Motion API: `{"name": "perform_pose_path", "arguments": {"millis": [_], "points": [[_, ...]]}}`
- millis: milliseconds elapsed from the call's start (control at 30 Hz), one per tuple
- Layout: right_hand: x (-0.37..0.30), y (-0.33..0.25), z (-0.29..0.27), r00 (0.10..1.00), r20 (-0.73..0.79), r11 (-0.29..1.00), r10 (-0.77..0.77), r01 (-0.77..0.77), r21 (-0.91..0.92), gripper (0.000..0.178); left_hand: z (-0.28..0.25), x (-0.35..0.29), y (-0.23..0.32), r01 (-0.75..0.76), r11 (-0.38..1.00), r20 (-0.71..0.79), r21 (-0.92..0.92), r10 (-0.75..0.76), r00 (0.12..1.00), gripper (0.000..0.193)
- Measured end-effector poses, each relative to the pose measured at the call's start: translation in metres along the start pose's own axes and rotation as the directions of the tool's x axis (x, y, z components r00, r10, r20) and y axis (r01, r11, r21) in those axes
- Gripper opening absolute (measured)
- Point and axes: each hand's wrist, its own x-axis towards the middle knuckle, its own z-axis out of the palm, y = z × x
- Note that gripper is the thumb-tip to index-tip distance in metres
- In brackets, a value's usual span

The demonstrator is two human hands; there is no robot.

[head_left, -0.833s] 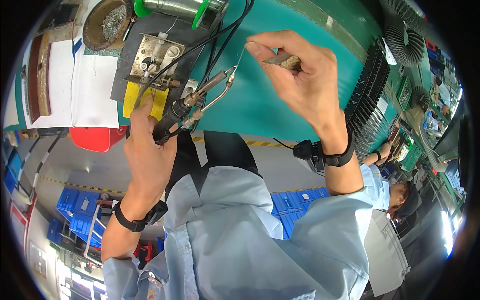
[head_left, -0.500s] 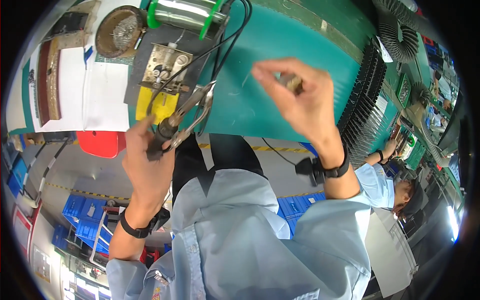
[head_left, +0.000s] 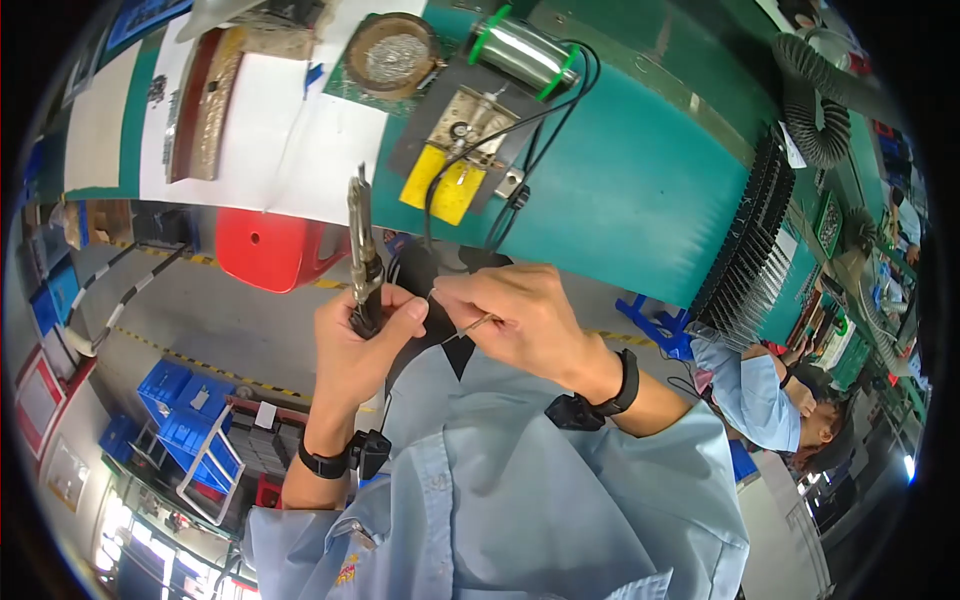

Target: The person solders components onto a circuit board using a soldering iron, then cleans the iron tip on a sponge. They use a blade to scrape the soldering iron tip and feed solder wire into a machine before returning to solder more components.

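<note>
Teal bench (head_left: pixel 640 190) fills the upper part of the view, and both of our hands are held off it, in front of the chest.

Left hand (head_left: pixel 362 345): grip closed in a fist around the black handle of a soldering iron (head_left: pixel 360 255). Iron stands roughly upright, metal barrel and tip pointing up toward the bench edge. A black cable runs from the handle area up to the bench.

Right hand (head_left: pixel 520 318): thumb and forefinger pinched narrow on a thin wire (head_left: pixel 468 328). The wire pokes out to the left of the fingertips, toward the left hand; its end lies just beside the left thumb. We cannot tell whether it touches. What the rest of the right hand encloses is hidden.

Both wrists carry black straps. Sleeves are light blue.

On the bench, well apart from the hands:
- grey iron stand (head_left: pixel 470 125) with a yellow sponge (head_left: pixel 440 185) at its near edge
- solder spool (head_left: pixel 525 55) with green ends, beyond the stand
- round brown holder of metal wool (head_left: pixel 390 55), left of the spool
- white sheets (head_left: pixel 270 130) at the left
- black finned rack (head_left: pixel 745 260) at the right edge

Red stool (head_left: pixel 275 250) stands below the bench edge, left of the iron. Another person in a light blue sleeve (head_left: pixel 750 385) sits at the right.
</note>
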Motion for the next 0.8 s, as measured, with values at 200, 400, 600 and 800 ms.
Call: {"name": "perform_pose_path", "arguments": {"millis": [200,400,600,800], "points": [[0.026,-0.026,0.018,0.96,0.279,0.994,0.005,-0.036,0.105,0.019,-0.056,-0.029,-0.023,0.048,0.991,0.017,-0.124,-0.046,0.999,0.013],[0.039,-0.071,0.071,0.936,0.352,0.999,-0.011,-0.008,0.051,0.018,-0.101,-0.055,-0.035,0.003,0.968,0.052,-0.252,0.01,0.999,0.015],[0.052,-0.102,0.128,0.933,0.358,0.992,0.047,-0.087,0.096,0.013,-0.157,-0.072,-0.033,-0.062,0.953,0.023,-0.295,0.073,0.997,0.016],[0.068,-0.12,0.162,0.907,0.372,0.971,0.197,-0.233,0.053,0.006,-0.187,-0.072,-0.022,-0.132,0.947,-0.031,-0.292,0.129,0.991,0.014]]}}
